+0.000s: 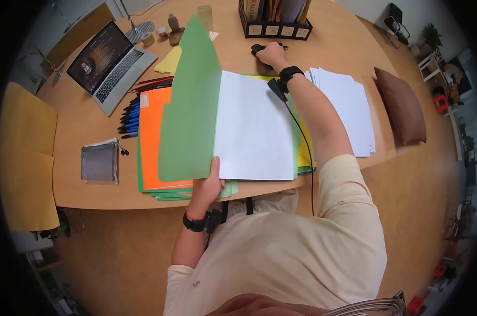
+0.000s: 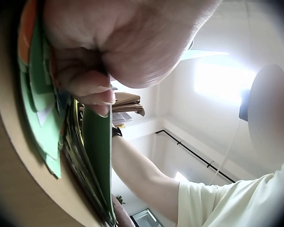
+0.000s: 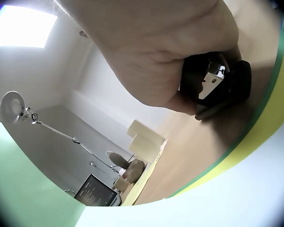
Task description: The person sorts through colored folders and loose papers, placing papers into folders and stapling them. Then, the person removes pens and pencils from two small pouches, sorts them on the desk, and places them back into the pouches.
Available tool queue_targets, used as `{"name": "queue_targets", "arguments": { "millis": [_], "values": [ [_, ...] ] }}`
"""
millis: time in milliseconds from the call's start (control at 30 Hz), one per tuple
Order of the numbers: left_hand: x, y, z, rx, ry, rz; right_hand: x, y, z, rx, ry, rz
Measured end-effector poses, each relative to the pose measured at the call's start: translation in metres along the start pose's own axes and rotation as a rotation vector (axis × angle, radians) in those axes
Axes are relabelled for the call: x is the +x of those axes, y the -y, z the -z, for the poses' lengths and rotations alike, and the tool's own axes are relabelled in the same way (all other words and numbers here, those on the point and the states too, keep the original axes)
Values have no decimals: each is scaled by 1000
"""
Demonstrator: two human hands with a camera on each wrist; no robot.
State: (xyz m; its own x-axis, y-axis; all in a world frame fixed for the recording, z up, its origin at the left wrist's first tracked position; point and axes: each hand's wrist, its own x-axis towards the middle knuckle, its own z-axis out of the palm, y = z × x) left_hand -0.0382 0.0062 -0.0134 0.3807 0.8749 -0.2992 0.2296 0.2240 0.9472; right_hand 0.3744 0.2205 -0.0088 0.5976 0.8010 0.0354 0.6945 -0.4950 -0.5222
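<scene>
Lying open on the table [image 1: 106, 195]: green folder [image 1: 190, 121], long axis pointing away from the person [image 1: 280, 247], white paper [image 1: 255, 129] inside; left hand [image 1: 209, 185] pinches its near edge. Black-and-silver stapler [image 3: 241, 84], crosswise beyond; right hand [image 1: 273, 55] grips it.

We see a curved, light-brown wood-toned table [image 1: 72, 192]. Directly on it lie 1 open silver laptop [image 1: 102, 60], blue-and-black pens [image 1: 129, 118], 1 rectangular grey zip pouch [image 1: 99, 163], stacked orange and green folders [image 1: 153, 139], white paper sheets [image 1: 349, 108] and 1 black organiser [image 1: 280, 31] with 4 pale labels.
</scene>
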Motion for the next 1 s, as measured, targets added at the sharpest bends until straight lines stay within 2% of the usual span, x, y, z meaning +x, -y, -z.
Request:
{"name": "queue_targets", "arguments": {
  "millis": [67, 267, 367, 467, 500, 567, 633, 667, 700, 733, 800, 900, 967, 1000],
  "values": [
    [2, 5, -1, -7, -18, -46, 3, -6, -3, 11, -38, 40],
    [1, 4, -3, -8, -41, 11, -2, -14, 3, 37, -8, 57],
    [1, 4, -5, -35, -61, 11, -12, -13, 9, -64, -142, 67],
    [-1, 0, -4, 13, -54, 35, -45, -12, 23, -79, -296, 185],
    [-2, 1, -5, 11, -58, 39, -60, -13, 36, -62, -177, 204],
    [-2, 2, -6, 8, -68, 41, -112, -19, 63, 120, 212, 257],
    [-2, 2, -8, 41, -66, 50, -183, -25, 82, 29, 395, 387],
    [-2, 2, -10, 57, -65, 55, -206, -36, 80, -12, 461, 506],
    [0, 10, -11, 81, -79, -63, -228, -32, 87, -134, 616, 514],
    [5, 24, -13, 106, -93, -180, -250, -49, 81, -147, 493, 696],
    [4, 27, -14, 174, -70, -324, -284, -55, 73, -128, 289, 672],
    [-2, 3, -12, 261, 23, -479, -298, -61, 59, -87, 255, 579],
    [-3, -8, -11, 263, 66, -668, -296, -83, 53, 2, 251, 680],
    [-8, -18, -10, 310, 82, -634, -296, -92, 49, 48, 250, 728]
  ]
}}
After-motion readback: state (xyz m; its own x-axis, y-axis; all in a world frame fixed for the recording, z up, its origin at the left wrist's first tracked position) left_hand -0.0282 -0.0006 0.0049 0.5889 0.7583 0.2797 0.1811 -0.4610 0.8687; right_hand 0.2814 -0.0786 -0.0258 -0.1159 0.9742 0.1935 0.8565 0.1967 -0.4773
